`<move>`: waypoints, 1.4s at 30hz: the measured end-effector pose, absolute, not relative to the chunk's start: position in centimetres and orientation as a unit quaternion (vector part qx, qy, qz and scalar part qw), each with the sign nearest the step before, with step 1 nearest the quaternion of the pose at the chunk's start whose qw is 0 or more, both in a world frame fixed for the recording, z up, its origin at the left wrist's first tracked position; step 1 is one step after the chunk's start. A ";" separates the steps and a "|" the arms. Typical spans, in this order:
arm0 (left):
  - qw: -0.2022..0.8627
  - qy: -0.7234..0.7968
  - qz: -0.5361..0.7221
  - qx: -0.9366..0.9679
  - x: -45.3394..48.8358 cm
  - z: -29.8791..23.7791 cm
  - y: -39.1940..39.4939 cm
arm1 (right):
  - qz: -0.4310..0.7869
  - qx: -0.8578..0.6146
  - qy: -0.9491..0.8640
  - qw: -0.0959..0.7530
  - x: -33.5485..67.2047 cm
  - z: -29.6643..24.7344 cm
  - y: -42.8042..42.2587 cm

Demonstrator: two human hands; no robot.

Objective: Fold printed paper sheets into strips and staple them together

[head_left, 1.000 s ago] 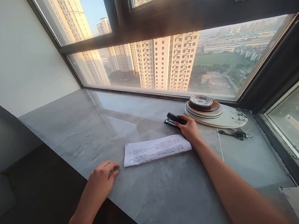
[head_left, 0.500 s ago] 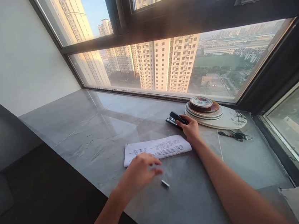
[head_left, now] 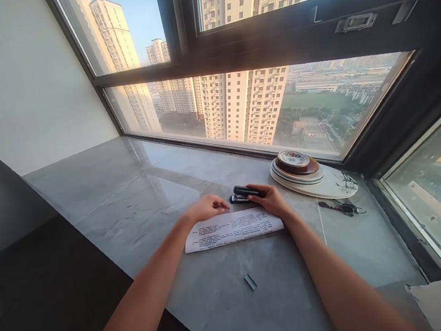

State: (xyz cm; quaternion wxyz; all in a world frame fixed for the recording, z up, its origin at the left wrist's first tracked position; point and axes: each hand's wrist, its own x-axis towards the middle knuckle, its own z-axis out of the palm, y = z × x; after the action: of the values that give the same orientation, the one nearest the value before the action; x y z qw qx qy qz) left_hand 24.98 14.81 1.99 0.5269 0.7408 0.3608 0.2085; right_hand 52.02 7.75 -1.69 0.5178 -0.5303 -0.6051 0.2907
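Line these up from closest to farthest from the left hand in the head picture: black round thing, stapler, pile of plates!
From the left hand:
1. Stapler, just to its right, in the right hand.
2. Pile of plates, farther right, by the window.
3. Black round thing, farthest right.

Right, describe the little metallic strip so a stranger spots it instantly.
On the grey ledge below the window, find the printed paper. Nearer the camera lies the metallic strip, channel-shaped, far smaller than paper or black stapler.
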 end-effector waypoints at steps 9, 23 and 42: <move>0.693 0.369 0.408 0.466 27.2 -0.3 17.2 | 0.289 -0.531 -0.592 0.533 52.1 -1.4 8.3; 0.739 0.335 0.417 0.410 26.6 -0.3 17.1 | 0.215 -0.564 -0.662 0.444 51.4 -0.8 6.9; 0.798 0.298 0.355 0.384 26.0 0.4 16.5 | -0.051 -0.464 -0.729 0.501 49.6 -1.1 6.7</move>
State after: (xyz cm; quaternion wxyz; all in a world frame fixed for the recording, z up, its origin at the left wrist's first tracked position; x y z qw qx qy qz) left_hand 25.98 16.52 0.43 0.7985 0.3842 0.2981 0.3549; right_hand 49.56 6.72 -1.07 0.5007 -0.4645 -0.7287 -0.0514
